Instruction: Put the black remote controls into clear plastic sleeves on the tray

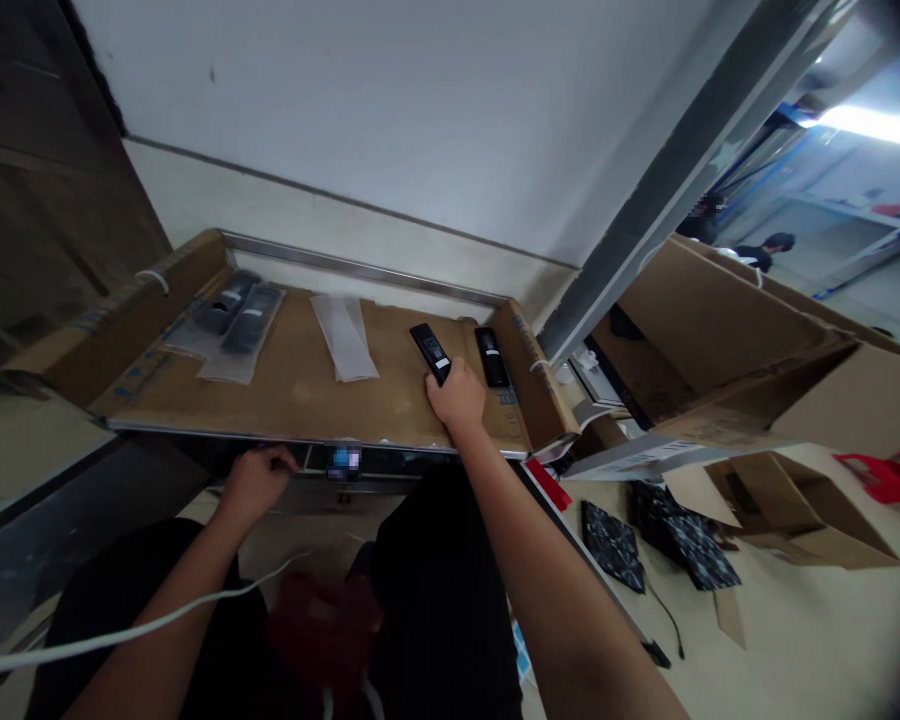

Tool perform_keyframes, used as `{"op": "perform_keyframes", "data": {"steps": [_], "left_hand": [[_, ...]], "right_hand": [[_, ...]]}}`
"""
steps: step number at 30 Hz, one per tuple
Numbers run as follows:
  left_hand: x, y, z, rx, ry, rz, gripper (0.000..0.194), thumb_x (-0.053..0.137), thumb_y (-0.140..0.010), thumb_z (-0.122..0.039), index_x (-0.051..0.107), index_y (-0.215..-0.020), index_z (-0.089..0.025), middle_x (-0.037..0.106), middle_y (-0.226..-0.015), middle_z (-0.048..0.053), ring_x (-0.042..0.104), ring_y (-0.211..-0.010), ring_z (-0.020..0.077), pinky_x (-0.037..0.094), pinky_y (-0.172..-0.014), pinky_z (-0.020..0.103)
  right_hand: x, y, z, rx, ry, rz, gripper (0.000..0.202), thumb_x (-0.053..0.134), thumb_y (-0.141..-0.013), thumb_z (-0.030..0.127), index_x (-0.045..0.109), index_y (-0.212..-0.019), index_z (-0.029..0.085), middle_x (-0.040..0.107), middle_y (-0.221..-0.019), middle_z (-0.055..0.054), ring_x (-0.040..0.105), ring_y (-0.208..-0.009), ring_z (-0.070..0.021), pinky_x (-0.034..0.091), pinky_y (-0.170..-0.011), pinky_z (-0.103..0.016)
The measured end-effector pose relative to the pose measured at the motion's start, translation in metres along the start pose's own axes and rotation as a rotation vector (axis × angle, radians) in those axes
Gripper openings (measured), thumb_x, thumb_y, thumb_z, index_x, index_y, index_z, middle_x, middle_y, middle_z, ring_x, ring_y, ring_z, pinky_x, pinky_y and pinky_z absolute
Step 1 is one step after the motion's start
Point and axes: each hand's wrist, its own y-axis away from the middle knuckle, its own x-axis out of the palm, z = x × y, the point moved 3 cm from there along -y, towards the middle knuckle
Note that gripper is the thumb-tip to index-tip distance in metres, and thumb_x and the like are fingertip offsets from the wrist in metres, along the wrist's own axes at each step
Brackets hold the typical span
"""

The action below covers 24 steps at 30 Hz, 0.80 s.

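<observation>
My right hand [457, 400] is closed on the near end of a black remote control [429, 350], which has a small white label and slants over the cardboard-covered tabletop [292, 400]. Just right of it lies a second black remote control [493, 358], also labelled in white. My left hand [262, 478] is below the table's front edge with its fingers curled; whatever it may hold cannot be made out. Flat translucent plastic sleeves [345, 338] lie mid-table. Toward the left end, dark items in clear sleeves [246, 325] overlap each other.
Folded cardboard walls [544, 385] edge the table's sides. A white panel [360, 110] rises behind it. To the right stand a large open carton [735, 330] and a smaller box [802, 510] on the floor. A white cable [172, 618] crosses above my left forearm. Other people are far right.
</observation>
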Motion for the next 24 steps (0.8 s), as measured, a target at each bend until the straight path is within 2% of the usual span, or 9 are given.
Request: {"op": "perform_keyframes", "data": {"steps": [5,9,14,24], "left_hand": [[0.000,0.001,0.000,-0.036,0.000,-0.024,0.028,0.049,-0.069,-0.032,0.075,-0.074,-0.023,0.074,-0.073,0.003,0.067,-0.073,0.0244,0.046,-0.070,0.032],[-0.002,0.002,-0.007,-0.041,-0.016,-0.017,0.024,0.050,-0.067,-0.032,0.072,-0.066,-0.023,0.073,-0.071,0.004,0.067,-0.075,0.0247,0.046,-0.070,0.031],[-0.002,0.003,-0.011,-0.050,-0.033,0.010,0.025,0.048,-0.066,-0.031,0.072,-0.066,-0.022,0.073,-0.070,0.004,0.067,-0.074,0.0250,0.045,-0.070,0.031],[0.002,0.000,-0.003,-0.024,-0.022,-0.001,0.025,0.046,-0.061,-0.026,0.071,-0.064,-0.023,0.073,-0.071,0.004,0.068,-0.075,0.0253,0.046,-0.072,0.031]], "right_hand": [[-0.001,0.000,0.001,0.011,0.012,-0.002,0.034,0.057,-0.094,0.046,0.056,-0.112,0.017,0.070,-0.110,-0.015,0.067,-0.102,-0.0288,0.050,-0.086,-0.036],[-0.001,0.000,0.001,0.016,0.013,0.014,0.035,0.057,-0.094,0.045,0.056,-0.113,0.016,0.070,-0.111,-0.015,0.067,-0.103,-0.0284,0.050,-0.087,-0.036],[-0.001,0.000,0.001,0.016,0.012,0.016,0.034,0.056,-0.094,0.045,0.056,-0.113,0.016,0.070,-0.111,-0.016,0.067,-0.104,-0.0284,0.050,-0.087,-0.036],[-0.002,0.000,0.001,0.011,0.023,0.001,0.035,0.057,-0.093,0.046,0.057,-0.112,0.017,0.070,-0.109,-0.015,0.068,-0.103,-0.0288,0.050,-0.086,-0.035]]}}
